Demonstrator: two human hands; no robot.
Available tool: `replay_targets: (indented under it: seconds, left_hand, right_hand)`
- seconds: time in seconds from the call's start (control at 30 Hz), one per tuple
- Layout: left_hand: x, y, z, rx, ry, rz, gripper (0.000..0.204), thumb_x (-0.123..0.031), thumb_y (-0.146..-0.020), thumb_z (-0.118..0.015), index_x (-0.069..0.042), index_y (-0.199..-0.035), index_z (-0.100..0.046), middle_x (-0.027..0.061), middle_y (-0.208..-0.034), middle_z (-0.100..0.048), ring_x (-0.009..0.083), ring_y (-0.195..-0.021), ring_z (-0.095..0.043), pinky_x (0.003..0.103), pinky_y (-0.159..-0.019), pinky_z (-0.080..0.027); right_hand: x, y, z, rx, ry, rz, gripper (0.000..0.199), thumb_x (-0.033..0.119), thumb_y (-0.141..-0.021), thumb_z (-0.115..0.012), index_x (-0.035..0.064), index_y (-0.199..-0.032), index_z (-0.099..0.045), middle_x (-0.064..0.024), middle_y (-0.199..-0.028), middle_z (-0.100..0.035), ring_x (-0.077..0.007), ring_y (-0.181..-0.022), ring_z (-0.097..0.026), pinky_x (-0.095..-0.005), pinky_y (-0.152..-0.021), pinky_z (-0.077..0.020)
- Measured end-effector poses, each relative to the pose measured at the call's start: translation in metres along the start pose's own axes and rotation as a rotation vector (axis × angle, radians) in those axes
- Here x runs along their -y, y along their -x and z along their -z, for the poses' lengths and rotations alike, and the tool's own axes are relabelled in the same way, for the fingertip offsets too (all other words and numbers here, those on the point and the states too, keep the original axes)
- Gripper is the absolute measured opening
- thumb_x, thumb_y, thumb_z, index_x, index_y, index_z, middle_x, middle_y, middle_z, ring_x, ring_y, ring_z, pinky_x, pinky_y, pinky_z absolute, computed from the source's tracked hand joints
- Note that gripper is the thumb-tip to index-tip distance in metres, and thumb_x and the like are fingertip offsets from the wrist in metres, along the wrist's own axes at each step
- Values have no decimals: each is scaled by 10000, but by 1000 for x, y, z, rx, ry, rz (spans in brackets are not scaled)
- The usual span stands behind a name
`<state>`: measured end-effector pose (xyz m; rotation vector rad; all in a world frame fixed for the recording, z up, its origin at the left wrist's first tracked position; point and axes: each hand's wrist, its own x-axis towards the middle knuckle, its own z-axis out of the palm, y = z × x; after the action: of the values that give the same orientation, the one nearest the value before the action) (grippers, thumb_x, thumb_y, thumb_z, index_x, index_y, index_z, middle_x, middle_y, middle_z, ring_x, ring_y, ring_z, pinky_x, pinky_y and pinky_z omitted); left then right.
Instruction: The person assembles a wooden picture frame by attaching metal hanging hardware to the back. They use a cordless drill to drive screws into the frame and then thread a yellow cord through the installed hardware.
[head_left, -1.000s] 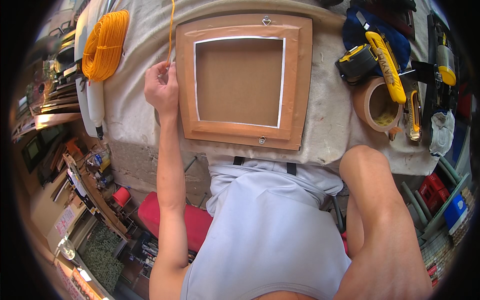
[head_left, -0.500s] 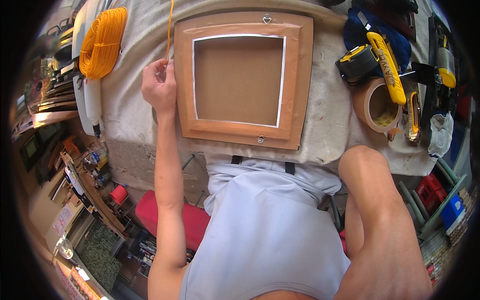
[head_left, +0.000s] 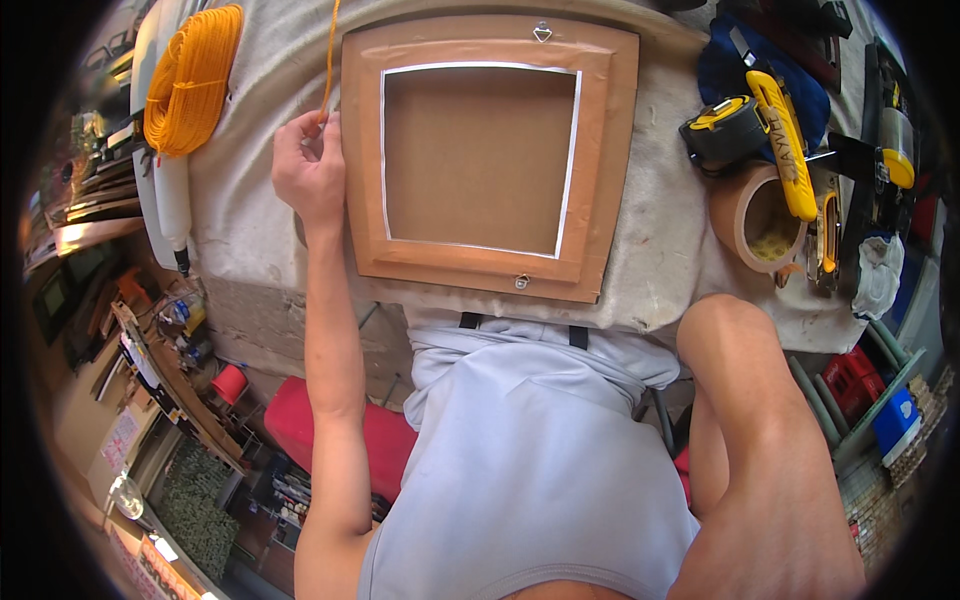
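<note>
The end of an orange cord (head_left: 331,65) is pinched between the thumb and fingers of my left hand (head_left: 309,172), and the cord runs up past the far edge of view. Close to the right of that hand lies a picture frame (head_left: 360,170), back side up, with a brown board behind a white-edged opening. Small metal hangers sit at the frame's far edge (head_left: 541,32) and near edge (head_left: 521,282). My right arm is bent with its elbow toward the table; the right hand itself is out of sight.
A coil of orange cord (head_left: 196,80) and a white bottle (head_left: 173,205) lie at the left. At the right are a tape measure (head_left: 722,130), a yellow utility knife (head_left: 782,145), a roll of brown tape (head_left: 735,222) and another yellow cutter (head_left: 825,240). A pale cloth (head_left: 660,200) covers the table.
The view has shifted slightly. My left hand keeps its pinch on the cord and sits a little farther left and up. The right arm is nearly unchanged.
</note>
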<state>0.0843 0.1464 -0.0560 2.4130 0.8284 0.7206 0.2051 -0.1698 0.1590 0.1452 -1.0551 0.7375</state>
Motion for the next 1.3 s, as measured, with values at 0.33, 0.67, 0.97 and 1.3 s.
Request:
replay_targets:
  seconds: [0.33, 0.67, 0.97, 1.3]
  left_hand:
    - [0, 0, -2, 0, 31, 34, 138, -165, -863, -776, -52, -926, -726, -10, -815, -627, 73, -640, -510, 250, -585, -431]
    - [8, -2, -3, -15, -19, -32, 158, -148, -886, -760, -24, -980, -730, -59, -807, -633, -5, -571, -375, 175, -518, -352]
    - [-1, -1, -4, -7, -12, 57, 141, -166, -859, -767, -55, -935, -724, -5, -803, -631, 83, -635, -525, 255, -600, -450]
    - [4, -1, -3, -11, 5, 24, 138, -160, -870, -759, -48, -940, -719, 21, -840, -641, 118, -740, -606, 278, -685, -498]
  right_hand:
    - [-5, 7, -11, -213, -78, 4, 231, 79, -582, -692, 131, -457, -505, 37, -459, -385, -124, -383, -423, -301, -341, -207]
    - [5, 3, -9, -106, -73, -24, 235, 129, -601, -684, 130, -454, -501, 36, -440, -385, -123, -356, -399, -312, -342, -187]
    - [8, 8, -20, -85, -8, 105, 224, 141, -621, -677, 143, -460, -520, 48, -460, -404, -121, -374, -416, -313, -344, -200]
    - [11, 9, -27, -77, -17, 100, 232, 149, -613, -681, 162, -455, -511, 60, -463, -408, -121, -380, -419, -311, -347, -202]
